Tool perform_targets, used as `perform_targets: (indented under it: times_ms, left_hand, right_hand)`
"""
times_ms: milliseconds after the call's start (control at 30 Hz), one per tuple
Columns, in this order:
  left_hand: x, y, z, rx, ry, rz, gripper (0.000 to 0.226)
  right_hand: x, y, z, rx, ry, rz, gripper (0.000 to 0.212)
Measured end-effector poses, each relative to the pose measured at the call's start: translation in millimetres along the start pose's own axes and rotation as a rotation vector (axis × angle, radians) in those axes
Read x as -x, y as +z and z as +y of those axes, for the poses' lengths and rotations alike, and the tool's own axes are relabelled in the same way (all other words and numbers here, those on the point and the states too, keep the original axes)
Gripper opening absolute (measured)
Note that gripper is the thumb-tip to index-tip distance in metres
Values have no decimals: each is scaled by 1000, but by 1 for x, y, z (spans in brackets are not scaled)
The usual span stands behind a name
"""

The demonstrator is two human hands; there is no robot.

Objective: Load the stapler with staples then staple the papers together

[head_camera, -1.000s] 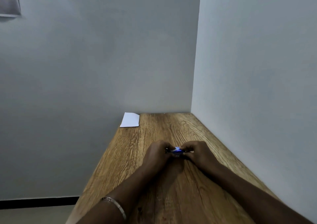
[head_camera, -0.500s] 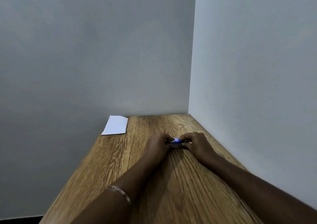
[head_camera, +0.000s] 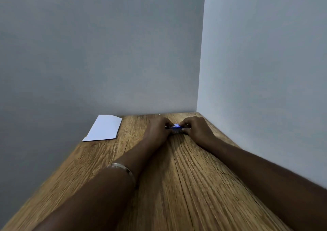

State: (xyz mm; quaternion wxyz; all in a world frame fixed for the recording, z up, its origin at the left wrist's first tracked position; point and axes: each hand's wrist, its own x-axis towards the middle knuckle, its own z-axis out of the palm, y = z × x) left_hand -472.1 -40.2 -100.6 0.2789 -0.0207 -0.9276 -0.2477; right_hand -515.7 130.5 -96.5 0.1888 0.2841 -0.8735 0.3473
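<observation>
The left hand [head_camera: 156,130] and the right hand [head_camera: 198,130] both close their fingers on a small blue stapler [head_camera: 176,128], which lies between them on the wooden table [head_camera: 177,186], at 12 o'clock near the far wall corner. No writing on it can be read, and its inside is hidden. A metal bracelet [head_camera: 123,169] is on the left wrist. The white papers [head_camera: 104,128] lie flat at 10 o'clock, apart from the hands, over the table's left edge.
</observation>
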Motion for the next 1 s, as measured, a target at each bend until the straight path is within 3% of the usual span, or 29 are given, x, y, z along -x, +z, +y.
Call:
perform_targets:
  times_ms: [433,567,833,1000]
  left_hand:
    - [-49,14,-22,38,-42,14,26]
    - [-50,18,-26,66,-61,33,38]
    - [-39,16,-21,92,-138,25,85]
    - [-13,6,-13,-17,-202,6,92]
  right_hand:
    - [-53,23,18,-5,1,20,23]
    - [-56,25,23,-20,-6,31,27]
    - [-46,25,19,17,68,-23,71]
    - [-21,19,5,124,69,-146,91]
